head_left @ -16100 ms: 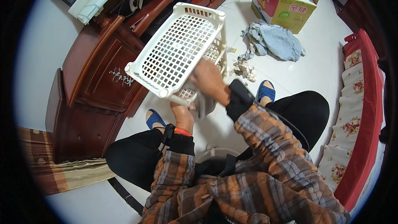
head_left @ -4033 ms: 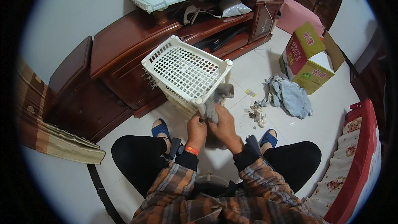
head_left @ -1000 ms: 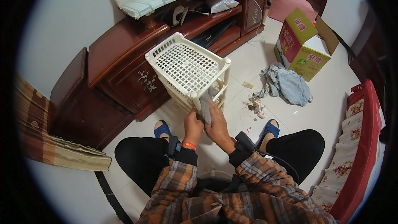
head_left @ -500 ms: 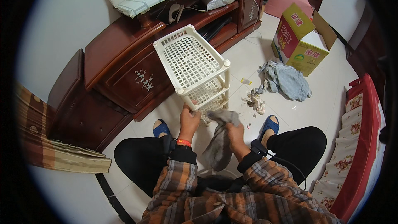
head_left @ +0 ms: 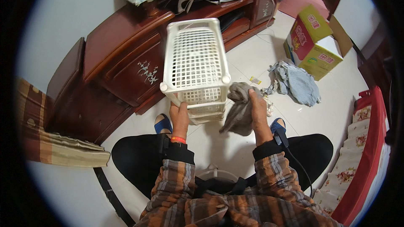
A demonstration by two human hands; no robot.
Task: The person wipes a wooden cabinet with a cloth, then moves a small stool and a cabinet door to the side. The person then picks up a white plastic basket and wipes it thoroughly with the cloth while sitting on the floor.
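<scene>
A white plastic tiered rack (head_left: 168, 59) with lattice shelves stands in front of me, tilted a little in view. My left hand (head_left: 179, 115) is closed around its near left post, below the top tier. A crumpled grey cloth (head_left: 239, 115) hangs from my right hand (head_left: 258, 110), whose fingers are closed on it. The cloth is just off the rack's near right corner. Part of the lower tier shows beneath the top one; the rest is hidden.
Whitish scraps (head_left: 269, 106) lie on the floor right of my right hand, near a blue-grey cloth (head_left: 296, 83) and a small yellow packet (head_left: 255, 80). An open carton (head_left: 315, 56) stands far right. A dark red cabinet (head_left: 126, 65) runs behind the rack. A white round rim (head_left: 216, 173) shows between my legs.
The rack has turned and sits more squarely before me. My right hand has moved away and to the right with the grey cloth. My left hand keeps its hold on the rack.
</scene>
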